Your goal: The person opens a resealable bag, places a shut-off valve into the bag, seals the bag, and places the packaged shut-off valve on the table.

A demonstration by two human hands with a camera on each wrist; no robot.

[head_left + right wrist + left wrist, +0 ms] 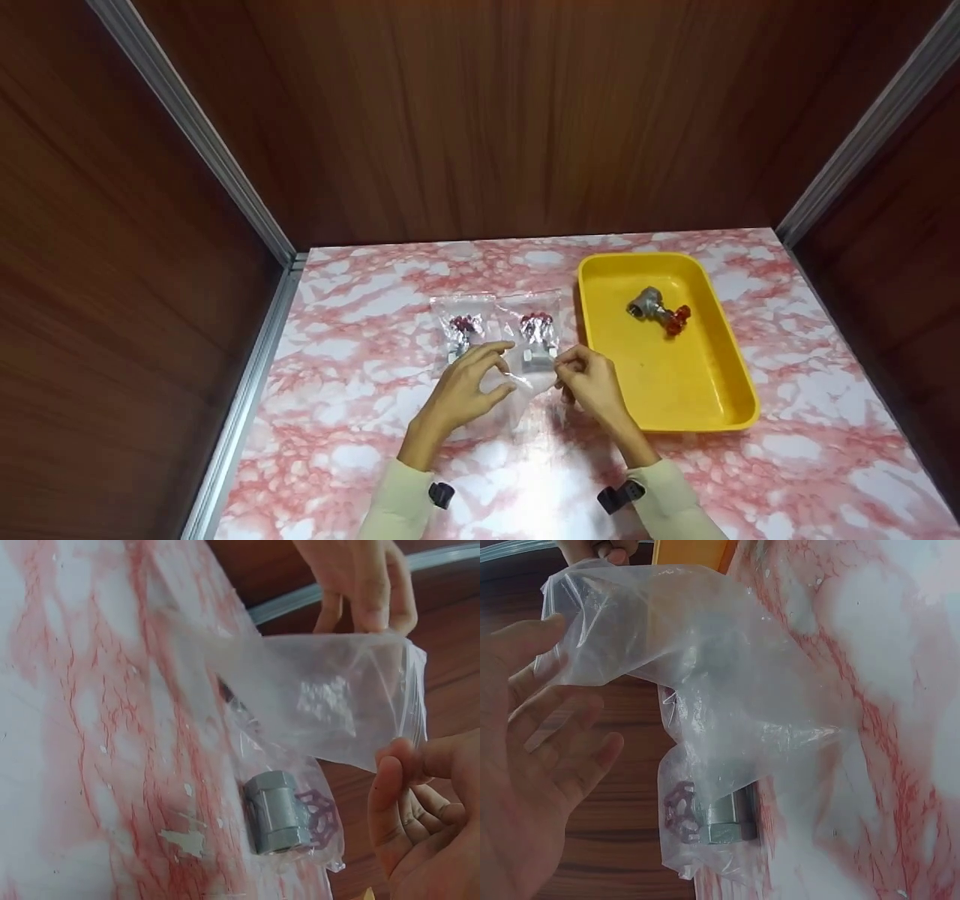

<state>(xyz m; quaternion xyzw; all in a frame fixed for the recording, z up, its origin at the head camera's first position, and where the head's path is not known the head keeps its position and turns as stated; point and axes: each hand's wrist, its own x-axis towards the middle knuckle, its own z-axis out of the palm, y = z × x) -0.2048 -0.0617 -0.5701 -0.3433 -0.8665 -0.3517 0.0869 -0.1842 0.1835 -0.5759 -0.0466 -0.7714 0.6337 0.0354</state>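
Observation:
Between my hands a clear plastic bag (337, 694) is stretched by its mouth. The thumb and index finger of my left hand (463, 386) pinch one side of it, the other fingers spread above. My right hand (592, 382) pinches the opposite side with thumb and fingertips, its remaining fingers curled. Just beyond the hands, two bagged valves lie side by side on the table: a left one (462, 327), partly hidden by my left hand, and a right one (538, 331). Each has a grey metal body and a dark red handwheel. In the left wrist view, the film blurs what lies behind it.
A yellow tray (686, 390) stands right of my right hand, its left wall close to the knuckles. Inside lies an unbagged metal valve (660, 310) with a red handwheel. The red-and-white marbled table (345, 465) is enclosed by brown wooden panels (480, 120) at the back and sides.

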